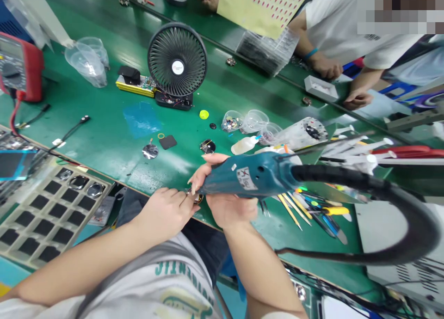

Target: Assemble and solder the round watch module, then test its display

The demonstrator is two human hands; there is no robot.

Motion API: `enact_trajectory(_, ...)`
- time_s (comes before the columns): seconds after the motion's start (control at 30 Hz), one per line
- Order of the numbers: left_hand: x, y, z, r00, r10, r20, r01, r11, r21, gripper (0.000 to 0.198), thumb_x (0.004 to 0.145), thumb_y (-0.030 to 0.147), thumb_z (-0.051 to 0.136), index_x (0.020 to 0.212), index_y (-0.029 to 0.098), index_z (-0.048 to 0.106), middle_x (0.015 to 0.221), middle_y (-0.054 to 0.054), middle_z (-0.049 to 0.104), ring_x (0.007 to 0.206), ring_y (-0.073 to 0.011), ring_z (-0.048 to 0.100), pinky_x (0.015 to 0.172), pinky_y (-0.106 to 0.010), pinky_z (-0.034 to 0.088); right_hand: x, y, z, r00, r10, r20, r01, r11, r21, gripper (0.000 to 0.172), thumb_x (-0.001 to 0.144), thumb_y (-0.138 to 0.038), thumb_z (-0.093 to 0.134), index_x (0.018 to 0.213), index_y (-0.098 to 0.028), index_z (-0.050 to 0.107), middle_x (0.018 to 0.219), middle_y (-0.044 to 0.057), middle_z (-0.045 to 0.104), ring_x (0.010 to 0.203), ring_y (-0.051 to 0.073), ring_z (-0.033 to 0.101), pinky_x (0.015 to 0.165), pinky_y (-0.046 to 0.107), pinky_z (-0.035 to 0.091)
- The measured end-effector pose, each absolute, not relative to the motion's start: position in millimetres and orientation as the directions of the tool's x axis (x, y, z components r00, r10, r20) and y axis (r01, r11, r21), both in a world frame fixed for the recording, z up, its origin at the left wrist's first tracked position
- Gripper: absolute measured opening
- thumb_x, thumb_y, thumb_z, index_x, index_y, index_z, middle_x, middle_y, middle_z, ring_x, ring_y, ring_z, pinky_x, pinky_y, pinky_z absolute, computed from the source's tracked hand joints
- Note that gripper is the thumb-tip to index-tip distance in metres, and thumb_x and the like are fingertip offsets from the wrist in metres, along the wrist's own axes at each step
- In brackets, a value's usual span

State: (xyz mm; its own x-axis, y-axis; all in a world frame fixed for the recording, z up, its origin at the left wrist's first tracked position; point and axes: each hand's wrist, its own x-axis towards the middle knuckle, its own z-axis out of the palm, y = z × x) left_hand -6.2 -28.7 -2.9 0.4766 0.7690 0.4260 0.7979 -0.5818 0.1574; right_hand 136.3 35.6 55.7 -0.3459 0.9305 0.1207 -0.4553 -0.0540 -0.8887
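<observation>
Teal tool [251, 173] mid-frame, likely heavy, barrel [222, 176] best hold; right hand [232, 208] wrapping it, left hand [171, 210] pinching round part [199, 198]

Your right hand [233, 210] holds the power tool [246, 175] at the near edge of the bench [104, 136], its tip by the small part [198, 198] in your left hand [169, 210]. Beyond your hands stands the fan [177, 60], a circuit board [150, 84] just left of it; farther left come the cups [86, 62], then the meter [21, 69]. The tray [53, 199] lies left of your left forearm. Behind the tool lies a bottle [243, 145]; hand tools [335, 211] lie to your right.
</observation>
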Motion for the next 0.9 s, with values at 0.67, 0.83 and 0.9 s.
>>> enact_trajectory(0.67, -7, -29, -4, 0.454, 0.772, 0.446, 0.796, -0.576, 0.186, 0.026, 0.104, 0.029, 0.055, 0.110, 0.009, 0.070, 0.071, -0.005, 0.071, 0.059, -0.0228, 0.067, 0.053, -0.037, 0.047, 135, 45, 41, -0.163, 0.964, 0.208, -0.271, 0.159, -0.949, 0.030, 0.085, -0.029, 0.078, 0.101, -0.030, 0.052, 0.061, -0.011, 0.061, 0.049, 0.015, 0.061, 0.061, 0.036, 0.058)
enact_trajectory(0.83, -9, -30, -5, 0.425, 0.764, 0.485, 0.785, -0.578, 0.222, 0.028, 0.104, 0.034, 0.058, 0.115, 0.011, 0.069, 0.071, -0.003, 0.069, 0.060, -0.0211, 0.067, 0.056, -0.037, 0.049, 128, 60, 33, 0.116, 0.978, 0.171, -0.406, 0.204, -0.891, 0.031, 0.082, -0.024, 0.076, 0.102, -0.028, 0.052, 0.062, -0.013, 0.061, 0.053, 0.012, 0.063, 0.076, 0.037, 0.060)
enact_trajectory(0.9, -14, -28, -4, 0.378, 0.784, 0.492, 0.780, -0.556, 0.287, 0.024, 0.103, 0.036, 0.060, 0.109, 0.015, 0.070, 0.075, -0.003, 0.071, 0.063, -0.0208, 0.069, 0.059, -0.036, 0.050, 124, 64, 29, 0.119, 0.985, 0.123, -0.394, 0.160, -0.905, 0.032, 0.082, -0.026, 0.077, 0.102, -0.027, 0.053, 0.063, -0.013, 0.062, 0.054, 0.013, 0.064, 0.077, 0.038, 0.060)
